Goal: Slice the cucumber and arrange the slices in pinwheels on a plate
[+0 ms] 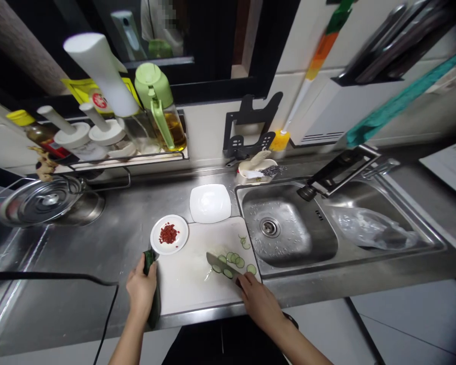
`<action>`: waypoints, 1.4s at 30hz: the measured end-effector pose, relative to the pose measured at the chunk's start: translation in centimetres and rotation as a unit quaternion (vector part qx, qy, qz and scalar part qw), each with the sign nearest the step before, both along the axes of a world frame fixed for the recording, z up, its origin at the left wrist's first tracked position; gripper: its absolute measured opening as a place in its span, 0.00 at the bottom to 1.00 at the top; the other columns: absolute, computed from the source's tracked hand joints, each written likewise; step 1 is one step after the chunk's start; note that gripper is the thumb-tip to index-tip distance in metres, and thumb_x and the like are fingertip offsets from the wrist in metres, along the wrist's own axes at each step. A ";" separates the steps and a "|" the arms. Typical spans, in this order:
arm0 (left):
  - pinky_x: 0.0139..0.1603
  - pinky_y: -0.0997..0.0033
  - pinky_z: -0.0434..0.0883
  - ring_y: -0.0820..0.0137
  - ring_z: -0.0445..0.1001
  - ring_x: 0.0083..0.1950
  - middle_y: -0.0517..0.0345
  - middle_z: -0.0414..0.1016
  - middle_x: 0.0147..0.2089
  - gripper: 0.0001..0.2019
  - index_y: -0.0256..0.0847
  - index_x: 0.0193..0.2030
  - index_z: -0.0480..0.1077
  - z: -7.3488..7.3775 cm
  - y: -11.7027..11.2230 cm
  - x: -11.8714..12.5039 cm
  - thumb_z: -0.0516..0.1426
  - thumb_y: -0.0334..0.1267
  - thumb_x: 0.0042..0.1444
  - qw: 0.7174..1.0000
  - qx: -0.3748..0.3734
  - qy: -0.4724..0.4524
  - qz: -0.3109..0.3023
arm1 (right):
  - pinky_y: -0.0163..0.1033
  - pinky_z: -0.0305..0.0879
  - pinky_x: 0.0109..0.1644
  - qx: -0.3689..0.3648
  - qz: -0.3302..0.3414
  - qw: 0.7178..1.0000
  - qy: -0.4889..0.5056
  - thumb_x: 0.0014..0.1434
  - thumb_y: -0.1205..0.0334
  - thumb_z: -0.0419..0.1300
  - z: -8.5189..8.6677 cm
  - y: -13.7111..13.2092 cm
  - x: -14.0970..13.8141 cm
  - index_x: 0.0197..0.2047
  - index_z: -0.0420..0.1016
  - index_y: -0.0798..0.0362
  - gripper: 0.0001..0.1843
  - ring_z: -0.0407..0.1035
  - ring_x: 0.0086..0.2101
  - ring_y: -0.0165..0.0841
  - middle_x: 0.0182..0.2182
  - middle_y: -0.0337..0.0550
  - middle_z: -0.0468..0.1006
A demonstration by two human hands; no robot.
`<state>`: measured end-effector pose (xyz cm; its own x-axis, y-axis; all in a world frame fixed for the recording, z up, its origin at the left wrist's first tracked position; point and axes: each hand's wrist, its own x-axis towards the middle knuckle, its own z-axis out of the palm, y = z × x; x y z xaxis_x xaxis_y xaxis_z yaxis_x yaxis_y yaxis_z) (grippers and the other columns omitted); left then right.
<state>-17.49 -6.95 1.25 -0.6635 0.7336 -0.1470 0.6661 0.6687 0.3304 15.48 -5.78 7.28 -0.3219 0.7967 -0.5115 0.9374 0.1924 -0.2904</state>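
My left hand point(141, 286) is closed round a dark green cucumber point(155, 308) at the left edge of the white cutting board point(186, 286). Its far end pokes out past my fingers. In my right hand point(261, 300) is a kitchen knife point(221, 265), the blade pointing left and lying low over the board. Thin round cucumber slices point(235, 260) lie along and behind the blade, with a few curved slivers farther back. A small round white plate point(156, 245) of chopped red pieces point(169, 233) overlaps the board's far left corner. Behind the board stands a square white dish point(210, 203).
Right of the board is a steel sink point(289, 253), with a clear plastic bag point(372, 228) in its second basin. A lidded pot point(49, 200) stands far left, below a rack with an oil bottle point(169, 126). A black cable point(61, 276) crosses the left counter.
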 end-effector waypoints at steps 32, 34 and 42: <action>0.41 0.63 0.69 0.63 0.69 0.40 0.51 0.69 0.37 0.16 0.42 0.47 0.70 2.5 -0.9 18.5 0.58 0.43 0.52 0.922 0.101 -0.080 -0.364 | 0.38 0.62 0.41 0.114 0.026 0.993 -0.030 0.54 0.78 0.49 -1.7 -3.1 2.1 0.57 0.62 0.53 0.27 0.68 0.35 0.34 0.42 0.48 0.69; 0.40 0.64 0.68 0.64 0.68 0.39 0.52 0.68 0.37 0.15 0.42 0.46 0.70 2.2 -0.4 19.2 0.59 0.43 0.51 0.919 0.093 -0.054 -0.380 | 0.38 0.62 0.41 0.122 0.021 0.991 -0.046 0.55 0.78 0.48 -1.7 -3.1 2.2 0.57 0.62 0.54 0.27 0.68 0.35 0.34 0.43 0.50 0.69; 0.41 0.65 0.69 0.65 0.68 0.42 0.52 0.67 0.40 0.12 0.42 0.45 0.70 0.6 2.4 19.5 0.56 0.39 0.54 0.906 0.115 -0.128 -0.386 | 0.39 0.61 0.41 0.114 -0.012 0.991 -0.065 0.56 0.78 0.47 -1.5 -2.9 3.0 0.56 0.63 0.55 0.26 0.68 0.34 0.34 0.41 0.50 0.69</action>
